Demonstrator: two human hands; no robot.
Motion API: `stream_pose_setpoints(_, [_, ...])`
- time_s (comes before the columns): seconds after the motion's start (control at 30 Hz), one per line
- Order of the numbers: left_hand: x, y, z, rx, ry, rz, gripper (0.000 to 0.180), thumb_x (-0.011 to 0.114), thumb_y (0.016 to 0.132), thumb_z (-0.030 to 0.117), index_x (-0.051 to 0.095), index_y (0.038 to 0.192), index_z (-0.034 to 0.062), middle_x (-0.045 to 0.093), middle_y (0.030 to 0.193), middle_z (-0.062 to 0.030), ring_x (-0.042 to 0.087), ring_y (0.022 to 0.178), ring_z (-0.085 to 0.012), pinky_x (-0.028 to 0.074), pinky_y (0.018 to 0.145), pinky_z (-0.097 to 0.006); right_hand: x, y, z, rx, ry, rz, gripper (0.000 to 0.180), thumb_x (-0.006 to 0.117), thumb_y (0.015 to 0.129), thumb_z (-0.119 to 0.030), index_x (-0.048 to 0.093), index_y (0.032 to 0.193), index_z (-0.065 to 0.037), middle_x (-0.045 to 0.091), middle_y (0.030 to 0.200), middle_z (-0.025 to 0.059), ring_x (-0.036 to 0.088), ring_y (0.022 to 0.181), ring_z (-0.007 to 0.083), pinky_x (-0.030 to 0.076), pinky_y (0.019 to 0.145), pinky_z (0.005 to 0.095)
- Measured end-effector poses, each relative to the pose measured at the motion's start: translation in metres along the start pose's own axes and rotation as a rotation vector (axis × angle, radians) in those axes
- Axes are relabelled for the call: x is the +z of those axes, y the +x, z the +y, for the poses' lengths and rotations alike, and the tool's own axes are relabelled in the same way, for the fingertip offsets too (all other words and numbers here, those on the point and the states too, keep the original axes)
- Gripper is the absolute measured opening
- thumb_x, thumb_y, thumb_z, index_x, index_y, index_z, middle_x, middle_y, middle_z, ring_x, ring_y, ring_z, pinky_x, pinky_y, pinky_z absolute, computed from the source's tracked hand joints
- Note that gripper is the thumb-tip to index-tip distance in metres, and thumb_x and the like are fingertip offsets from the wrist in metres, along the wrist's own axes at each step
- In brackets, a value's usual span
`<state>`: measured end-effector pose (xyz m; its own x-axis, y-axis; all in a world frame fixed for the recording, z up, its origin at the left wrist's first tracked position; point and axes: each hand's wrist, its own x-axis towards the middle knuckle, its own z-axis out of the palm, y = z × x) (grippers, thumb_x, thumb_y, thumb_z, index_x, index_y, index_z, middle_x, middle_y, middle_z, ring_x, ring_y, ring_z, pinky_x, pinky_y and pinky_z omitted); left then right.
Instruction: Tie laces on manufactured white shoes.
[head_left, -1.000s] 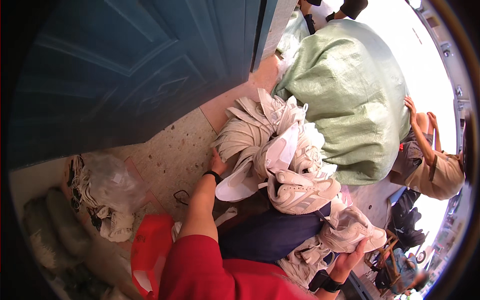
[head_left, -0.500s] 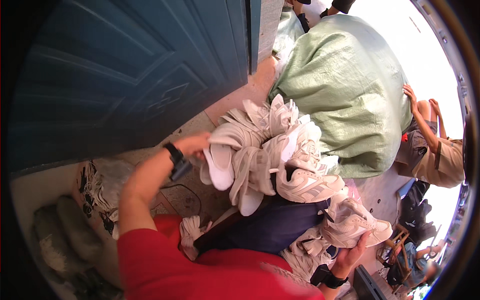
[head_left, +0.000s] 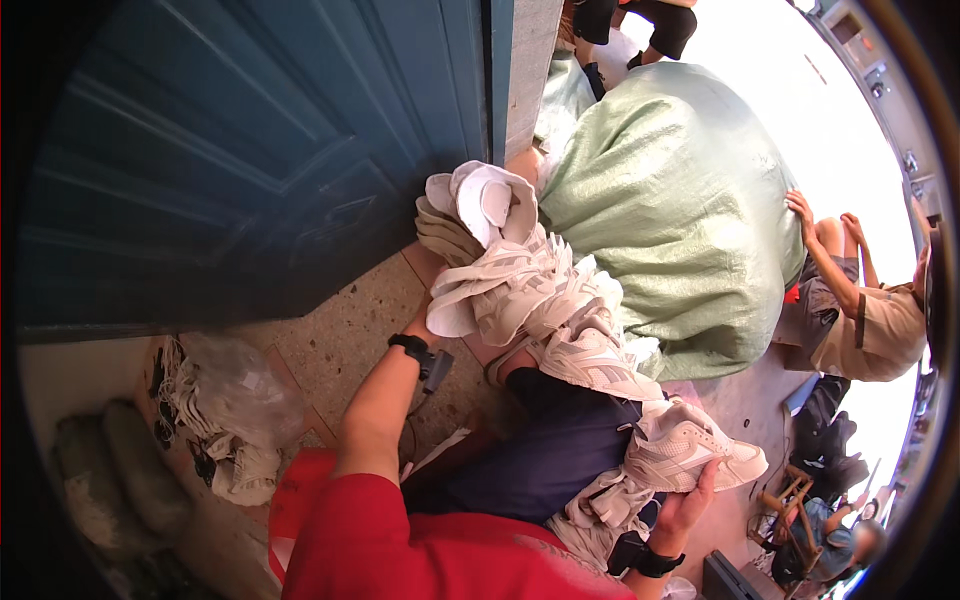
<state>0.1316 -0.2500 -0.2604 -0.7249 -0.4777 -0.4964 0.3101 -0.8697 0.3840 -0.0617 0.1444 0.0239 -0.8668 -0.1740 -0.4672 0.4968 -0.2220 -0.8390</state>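
A long row of off-white and grey shoe uppers stretches over my knee toward the blue door. At its far end several uppers stand bunched, pale insides showing. My left hand is under the left side of this bunch, its fingers mostly hidden behind the uppers. At the near right end, my right hand grips a lace-up shoe upper by its lower edge, thumb on its side. Below that, more shoe uppers lie bunched against my dark trousers.
A large pale green woven sack bulges beyond the uppers. A blue panelled door stands at left. White pieces and clear plastic lie on the floor at lower left. A person sits right of the sack, a hand on it.
My left hand has moved right and slightly down, and the far part of the shoe-upper row has shifted up and left. My right hand still holds its upper, slightly left of before.
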Motion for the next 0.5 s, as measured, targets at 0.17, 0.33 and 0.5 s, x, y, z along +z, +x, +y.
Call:
stream_pose_setpoints(0.17, [0.091,0.014,-0.022,0.021,0.019,0.025,0.043,0.050,0.088,0.023,0.040,0.127,0.0073,0.047,0.121,-0.0072,0.051,0.104,-0.0203,0.044,0.087,-0.032,-0.006,0.002,0.002,-0.019,0.012,0.005,0.045,0.043,0.092,-0.029,0.036,0.128,-0.002,0.046,0.126,0.0104,0.046,0.113,0.0210,0.036,0.097,0.0356])
stream_pose_setpoints(0.33, [0.132,-0.010,-0.027,0.299,0.857,-0.055,0.074,0.066,0.072,0.013,0.026,0.134,0.0037,0.028,0.136,-0.0124,0.035,0.121,-0.0330,0.035,0.096,-0.036,0.003,0.001,0.007,0.000,-0.009,-0.052,0.046,0.043,0.092,-0.032,0.037,0.127,-0.003,0.047,0.125,0.0101,0.047,0.113,0.0212,0.036,0.096,0.0361])
stream_pose_setpoints(0.5, [0.165,0.019,-0.043,0.579,1.485,0.166,0.100,0.076,0.059,0.033,0.018,0.131,-0.0059,0.021,0.133,-0.0303,0.021,0.125,-0.0410,0.019,0.105,-0.042,0.013,-0.009,0.010,0.001,-0.069,-0.048,0.048,0.043,0.092,-0.033,0.035,0.129,-0.003,0.043,0.128,0.0100,0.044,0.115,0.0211,0.034,0.098,0.0353])
